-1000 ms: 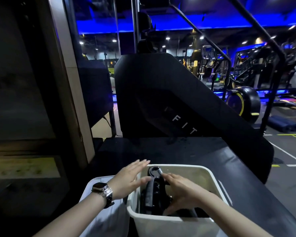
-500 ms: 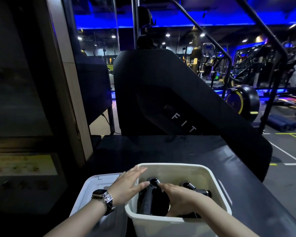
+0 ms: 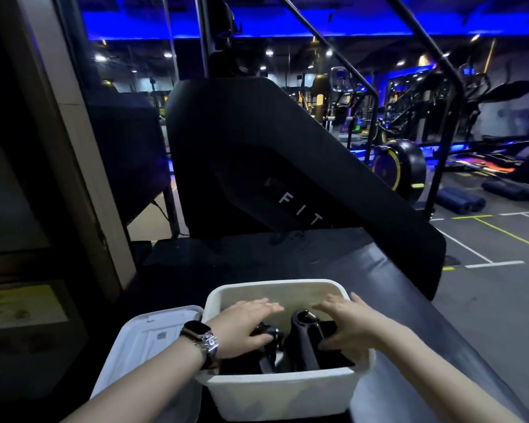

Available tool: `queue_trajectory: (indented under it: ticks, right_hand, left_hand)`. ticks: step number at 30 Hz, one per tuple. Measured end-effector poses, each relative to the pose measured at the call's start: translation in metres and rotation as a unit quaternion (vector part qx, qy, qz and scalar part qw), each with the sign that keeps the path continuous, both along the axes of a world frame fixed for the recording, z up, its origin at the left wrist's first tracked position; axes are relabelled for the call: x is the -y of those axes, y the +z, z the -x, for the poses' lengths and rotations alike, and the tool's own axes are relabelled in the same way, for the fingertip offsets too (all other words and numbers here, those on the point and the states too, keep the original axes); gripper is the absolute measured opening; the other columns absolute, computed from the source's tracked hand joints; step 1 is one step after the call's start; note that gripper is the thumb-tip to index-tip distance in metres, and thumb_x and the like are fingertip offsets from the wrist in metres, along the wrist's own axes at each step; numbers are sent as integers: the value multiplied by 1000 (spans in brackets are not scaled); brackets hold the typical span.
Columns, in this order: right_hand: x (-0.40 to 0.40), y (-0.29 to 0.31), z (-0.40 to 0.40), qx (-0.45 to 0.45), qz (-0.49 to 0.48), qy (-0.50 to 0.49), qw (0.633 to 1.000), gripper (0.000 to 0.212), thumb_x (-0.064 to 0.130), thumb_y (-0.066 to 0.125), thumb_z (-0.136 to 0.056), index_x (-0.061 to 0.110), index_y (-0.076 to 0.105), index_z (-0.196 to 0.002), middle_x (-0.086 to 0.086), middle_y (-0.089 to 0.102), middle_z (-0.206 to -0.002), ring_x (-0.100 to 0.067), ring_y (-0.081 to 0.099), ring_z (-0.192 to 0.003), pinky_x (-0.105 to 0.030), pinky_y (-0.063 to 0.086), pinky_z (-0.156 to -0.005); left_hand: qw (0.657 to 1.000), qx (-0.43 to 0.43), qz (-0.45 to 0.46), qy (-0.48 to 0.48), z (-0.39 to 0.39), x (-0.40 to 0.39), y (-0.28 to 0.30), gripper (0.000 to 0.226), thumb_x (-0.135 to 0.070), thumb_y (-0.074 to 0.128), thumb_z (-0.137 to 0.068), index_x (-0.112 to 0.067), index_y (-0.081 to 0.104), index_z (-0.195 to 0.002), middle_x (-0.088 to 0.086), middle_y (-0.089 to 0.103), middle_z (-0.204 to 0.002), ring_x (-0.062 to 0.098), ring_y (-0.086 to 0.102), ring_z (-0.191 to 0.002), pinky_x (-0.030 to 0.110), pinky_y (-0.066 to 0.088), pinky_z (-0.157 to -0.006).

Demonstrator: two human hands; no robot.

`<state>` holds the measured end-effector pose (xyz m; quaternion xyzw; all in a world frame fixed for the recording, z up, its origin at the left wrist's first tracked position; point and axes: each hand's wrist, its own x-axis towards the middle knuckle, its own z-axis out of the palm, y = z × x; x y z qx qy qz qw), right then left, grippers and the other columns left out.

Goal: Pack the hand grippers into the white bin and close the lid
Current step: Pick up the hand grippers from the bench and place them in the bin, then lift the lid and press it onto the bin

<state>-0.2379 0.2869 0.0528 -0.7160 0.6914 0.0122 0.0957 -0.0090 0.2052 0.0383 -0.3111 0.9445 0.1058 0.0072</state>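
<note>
The white bin stands on a dark platform right in front of me, with black hand grippers packed inside it. My left hand, a watch on its wrist, lies over the grippers on the left side with straight fingers and its thumb under one handle. My right hand reaches in from the right, fingers spread, thumb against a gripper handle. The bin's white lid lies flat to the left of the bin, off it.
A large black stair-climber machine rises just behind the platform. A pillar and dark wall close off the left. Gym floor with painted lines and other machines lies to the right.
My left hand moved from the bin's left rim into the bin, onto the grippers. My right hand shifted right and let go of the upright gripper, which sank lower into the bin.
</note>
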Motion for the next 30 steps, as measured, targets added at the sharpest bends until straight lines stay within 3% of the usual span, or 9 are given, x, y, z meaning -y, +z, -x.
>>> queue_trajectory:
  ticks: [5,11,14,16,19,22,24,27,30]
  right_hand:
    - [1,-13,-4,-44,16,5,999,52,44,62,-69,24,55,-116,-1,65,-114,-26,55,-112,-41,32,-101]
    - [3,-27,-3,-74,89,-14,993,32,38,53,-73,17,63,-94,-5,71,-94,-30,61,-96,-44,25,-108]
    - [1,-25,-4,-63,88,-10,994,35,41,51,-75,21,62,-101,-2,69,-104,-26,59,-106,-47,20,-112]
    - [-1,-23,-1,-4,77,-8,997,56,51,44,-72,28,55,-122,2,58,-129,-18,43,-129,-47,11,-116]
    - [-4,-20,3,47,110,18,993,93,71,19,-61,31,30,-143,10,27,-153,-8,10,-145,-40,0,-117]
    - [-3,-21,2,74,145,30,986,109,93,6,-55,34,22,-145,14,20,-155,-5,6,-145,-27,-1,-114]
    - [-3,-23,1,84,163,32,982,110,93,-4,-55,35,21,-146,15,20,-154,-4,7,-144,-26,2,-116]
    - [-8,-16,-9,116,187,34,975,92,89,9,-68,41,17,-145,20,18,-154,-2,7,-143,-34,16,-116]
    - [-13,-8,-26,129,170,57,975,87,84,11,-72,38,16,-146,20,14,-154,0,4,-143,-28,8,-114]
  left_hand:
    - [995,92,-39,-15,20,-6,-2,58,-22,45,-86,-29,33,-142,-6,34,-151,13,20,-143,39,17,-117]
    - [996,79,-33,-4,19,3,-13,63,-30,37,-76,-32,37,-139,0,49,-138,18,38,-131,34,29,-110]
    - [996,91,2,-2,14,1,-15,55,-30,37,-91,-35,24,-144,-3,32,-151,17,22,-142,39,18,-115]
    - [996,81,20,11,5,-1,-11,55,-49,32,-95,-41,12,-146,-11,13,-158,11,3,-146,42,6,-118]
    - [997,8,76,33,-16,-2,2,73,-77,6,-73,-49,-1,-140,-18,0,-156,7,-13,-143,36,-4,-115]
    - [990,-29,124,65,-43,-1,12,74,-76,5,-72,-48,-2,-141,-24,-7,-152,2,-18,-139,30,-8,-110]
    - [988,-39,114,100,-63,1,16,69,-76,9,-75,-52,-2,-139,-26,-9,-150,-2,-16,-139,32,-4,-113]
    - [982,-62,87,153,-95,3,12,72,-83,1,-68,-57,-3,-135,-28,-7,-148,-5,-12,-137,36,1,-115]
    - [972,-65,76,211,-123,1,-10,79,-84,-4,-66,-53,-4,-138,-25,-4,-150,-4,-8,-137,37,4,-116]
